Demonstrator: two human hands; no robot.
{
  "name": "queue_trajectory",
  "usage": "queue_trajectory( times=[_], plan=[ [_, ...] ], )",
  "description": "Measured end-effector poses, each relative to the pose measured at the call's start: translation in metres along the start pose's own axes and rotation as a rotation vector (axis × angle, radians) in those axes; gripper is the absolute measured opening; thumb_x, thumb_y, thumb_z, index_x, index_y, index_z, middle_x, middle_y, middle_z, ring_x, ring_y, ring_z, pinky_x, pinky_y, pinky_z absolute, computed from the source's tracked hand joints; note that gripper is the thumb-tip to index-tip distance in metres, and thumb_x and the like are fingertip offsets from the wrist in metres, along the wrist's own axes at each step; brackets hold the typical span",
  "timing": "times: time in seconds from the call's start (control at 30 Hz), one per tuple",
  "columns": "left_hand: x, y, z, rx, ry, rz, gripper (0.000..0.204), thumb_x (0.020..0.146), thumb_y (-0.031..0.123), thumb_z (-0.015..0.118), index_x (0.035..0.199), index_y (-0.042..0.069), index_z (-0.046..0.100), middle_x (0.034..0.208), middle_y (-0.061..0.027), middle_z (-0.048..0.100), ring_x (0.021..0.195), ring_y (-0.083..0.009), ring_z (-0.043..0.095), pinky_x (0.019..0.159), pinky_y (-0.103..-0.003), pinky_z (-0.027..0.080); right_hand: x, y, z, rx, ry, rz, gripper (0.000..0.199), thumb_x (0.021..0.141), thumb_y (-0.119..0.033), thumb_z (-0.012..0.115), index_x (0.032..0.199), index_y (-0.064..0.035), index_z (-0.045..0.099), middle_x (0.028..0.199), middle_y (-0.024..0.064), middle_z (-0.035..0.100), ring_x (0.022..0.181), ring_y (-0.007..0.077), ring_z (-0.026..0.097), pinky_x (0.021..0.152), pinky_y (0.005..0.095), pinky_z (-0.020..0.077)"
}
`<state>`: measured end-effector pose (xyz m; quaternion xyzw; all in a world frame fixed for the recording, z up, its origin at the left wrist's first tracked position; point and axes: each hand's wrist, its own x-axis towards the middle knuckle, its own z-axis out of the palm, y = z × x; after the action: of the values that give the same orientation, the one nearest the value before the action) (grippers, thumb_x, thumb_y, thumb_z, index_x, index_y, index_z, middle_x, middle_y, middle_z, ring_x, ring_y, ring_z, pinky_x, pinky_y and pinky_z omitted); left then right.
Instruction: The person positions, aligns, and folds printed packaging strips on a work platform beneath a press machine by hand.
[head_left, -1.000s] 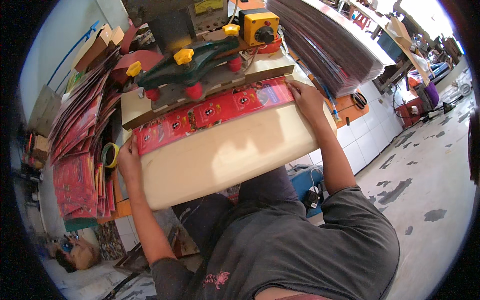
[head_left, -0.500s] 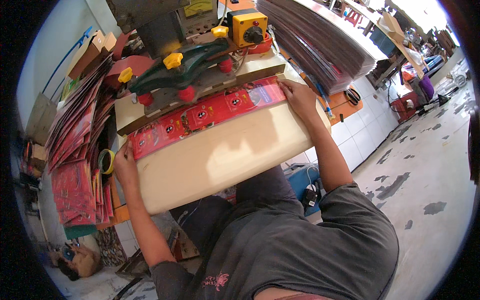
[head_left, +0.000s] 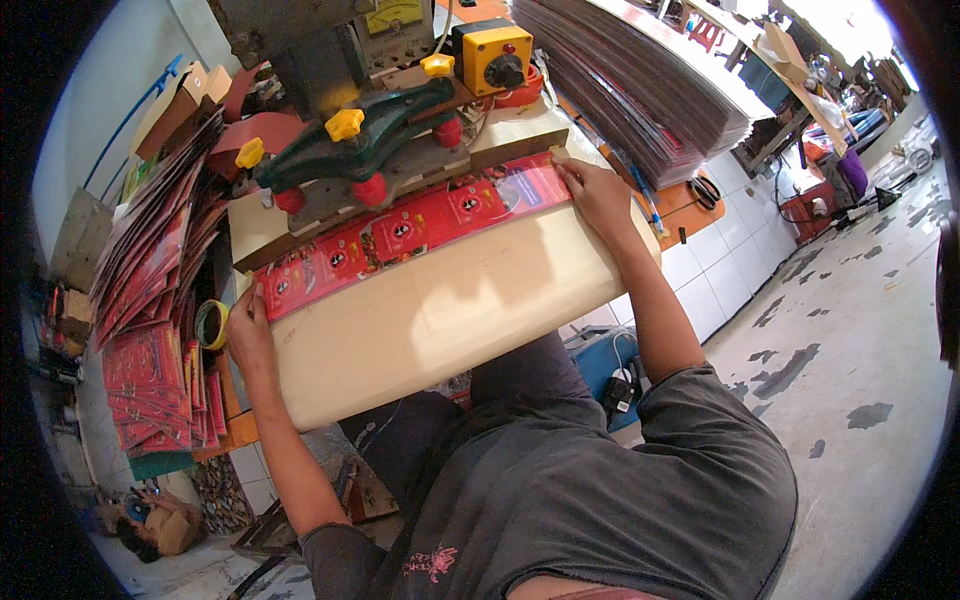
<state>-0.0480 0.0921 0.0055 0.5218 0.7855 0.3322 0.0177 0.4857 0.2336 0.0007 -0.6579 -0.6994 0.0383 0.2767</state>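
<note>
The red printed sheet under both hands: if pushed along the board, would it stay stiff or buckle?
The red sheet looks thin and lies flat on the pale board, so probably floppy and light. The left hand and right hand press opposite ends, suggesting it slides easily and may buckle if pushed from one end.

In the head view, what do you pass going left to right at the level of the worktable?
Stacked red printed sheets → tape roll → left hand → red printed strip on the cream table → right hand → white tiled wall.
</note>
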Motion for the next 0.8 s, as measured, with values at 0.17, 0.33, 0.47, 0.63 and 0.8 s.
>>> queue_trajectory(
  times=[0.17,0.33,0.47,0.63,0.8],
  plan=[
    [0.002,-0.014,0.003,0.017,0.008,0.037,0.041,0.108,0.035,0.058,0.129,0.003,0.073,0.119,-0.0234,0.073,0.111,-0.0408,0.071,0.094,-0.042,0.054,0.000,-0.003,-0.001,0.006,0.007,-0.020,0.035,0.104,-0.045,0.058,0.122,-0.0235,0.078,0.101,0.0177,0.077,0.093,0.0387,0.074,0.081,0.0508,0.0562],
    [0.006,-0.026,0.005,-0.016,-0.003,0.033,0.040,0.108,0.035,0.058,0.129,0.005,0.073,0.118,-0.0234,0.073,0.111,-0.0408,0.071,0.094,-0.042,0.054,-0.003,-0.010,-0.005,0.039,0.003,0.005,0.032,0.104,-0.041,0.059,0.123,-0.0229,0.078,0.103,0.0182,0.077,0.094,0.0389,0.074,0.084,0.0508,0.0562],
    [0.004,-0.015,0.003,0.033,0.000,0.022,0.040,0.108,0.036,0.058,0.129,0.006,0.074,0.118,-0.0233,0.074,0.110,-0.0411,0.071,0.094,-0.042,0.054,-0.001,-0.003,-0.002,0.022,-0.004,-0.004,0.033,0.104,-0.041,0.059,0.124,-0.0231,0.078,0.103,0.0182,0.077,0.094,0.0387,0.074,0.083,0.0501,0.0563],
    [0.001,-0.002,0.000,0.075,-0.003,-0.003,0.040,0.108,0.036,0.058,0.129,0.007,0.074,0.117,-0.0236,0.074,0.110,-0.0415,0.071,0.093,-0.042,0.055,-0.002,0.000,0.000,0.028,0.018,-0.018,0.034,0.104,-0.043,0.059,0.124,-0.0246,0.077,0.102,0.0176,0.077,0.093,0.0385,0.074,0.081,0.0499,0.0565],
    [-0.001,-0.003,-0.001,0.062,0.016,0.004,0.040,0.107,0.035,0.059,0.129,0.005,0.074,0.117,-0.0257,0.073,0.110,-0.0420,0.071,0.092,-0.043,0.054,0.000,0.002,0.003,0.018,0.011,-0.020,0.035,0.103,-0.045,0.058,0.123,-0.0247,0.078,0.102,0.0174,0.077,0.093,0.0383,0.074,0.080,0.0504,0.0565]
  ],
)
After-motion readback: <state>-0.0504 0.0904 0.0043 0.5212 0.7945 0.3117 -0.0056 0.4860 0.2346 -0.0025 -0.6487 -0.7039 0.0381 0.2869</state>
